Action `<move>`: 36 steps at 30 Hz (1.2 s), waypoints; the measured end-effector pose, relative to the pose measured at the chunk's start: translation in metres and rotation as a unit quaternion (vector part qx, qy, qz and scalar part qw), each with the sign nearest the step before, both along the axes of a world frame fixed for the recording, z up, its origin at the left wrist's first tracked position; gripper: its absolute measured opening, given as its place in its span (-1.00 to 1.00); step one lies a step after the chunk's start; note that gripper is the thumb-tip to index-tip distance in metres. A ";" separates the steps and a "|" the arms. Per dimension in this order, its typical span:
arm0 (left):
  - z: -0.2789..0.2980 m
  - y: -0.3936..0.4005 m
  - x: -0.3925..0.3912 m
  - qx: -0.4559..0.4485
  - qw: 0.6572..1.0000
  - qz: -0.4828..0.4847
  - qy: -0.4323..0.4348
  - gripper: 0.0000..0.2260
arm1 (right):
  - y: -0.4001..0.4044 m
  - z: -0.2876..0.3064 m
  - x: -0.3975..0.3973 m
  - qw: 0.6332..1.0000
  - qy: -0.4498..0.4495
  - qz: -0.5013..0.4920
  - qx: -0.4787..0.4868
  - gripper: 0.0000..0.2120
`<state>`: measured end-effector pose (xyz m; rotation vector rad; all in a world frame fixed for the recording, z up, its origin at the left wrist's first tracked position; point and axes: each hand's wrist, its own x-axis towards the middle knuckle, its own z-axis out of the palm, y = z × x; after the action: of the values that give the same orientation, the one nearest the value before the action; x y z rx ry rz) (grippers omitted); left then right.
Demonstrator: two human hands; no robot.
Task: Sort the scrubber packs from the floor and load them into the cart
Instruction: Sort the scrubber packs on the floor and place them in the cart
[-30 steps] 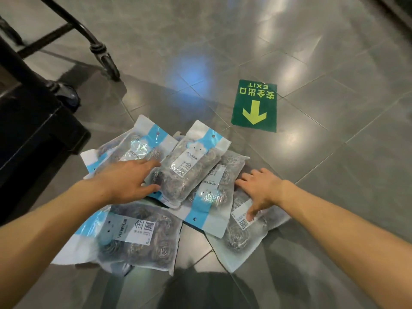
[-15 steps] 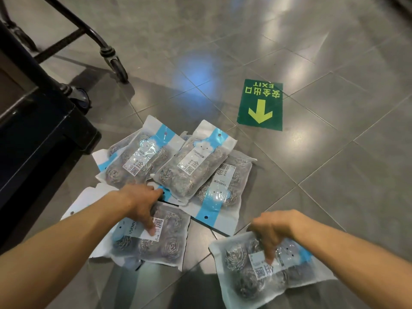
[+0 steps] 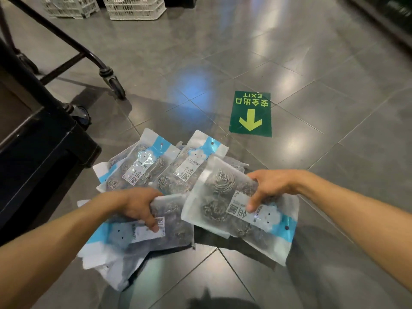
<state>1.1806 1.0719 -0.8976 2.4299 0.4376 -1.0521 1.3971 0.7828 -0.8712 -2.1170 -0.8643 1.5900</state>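
My left hand grips a glossy film scrubber pack; my right hand pinches another pack of coiled steel wool. Flat packs overlap on polished grey tiles.

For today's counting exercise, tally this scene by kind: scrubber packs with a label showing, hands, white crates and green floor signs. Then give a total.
Scrubber packs with a label showing: 4, with more partly hidden beneath
Hands: 2, left hand and right hand, each with a grip on one scrubber pack
White crates: 2
Green floor sign: 1
Total: 9
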 end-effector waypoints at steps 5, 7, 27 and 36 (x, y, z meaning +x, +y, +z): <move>0.047 0.009 0.003 -0.143 0.937 0.259 -0.187 -0.61 | -0.001 0.028 0.017 0.977 0.035 -0.152 0.146 -0.61; 0.055 0.010 0.005 -0.190 0.873 0.357 -0.273 -0.46 | -0.002 0.034 0.021 0.953 0.064 -0.218 0.198 -0.57; 0.451 -0.056 0.064 -0.332 0.678 0.530 -0.386 -0.58 | -0.034 0.397 0.006 0.772 0.079 -0.533 0.337 -0.69; 0.790 -0.120 0.055 -0.321 0.683 0.500 -0.425 -0.72 | -0.100 0.737 -0.026 0.756 0.038 -0.546 0.360 -0.66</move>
<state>1.2354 0.9521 -0.1074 1.3665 0.7362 0.3943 1.3707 0.6827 -0.1343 -1.4295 -0.0397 0.5450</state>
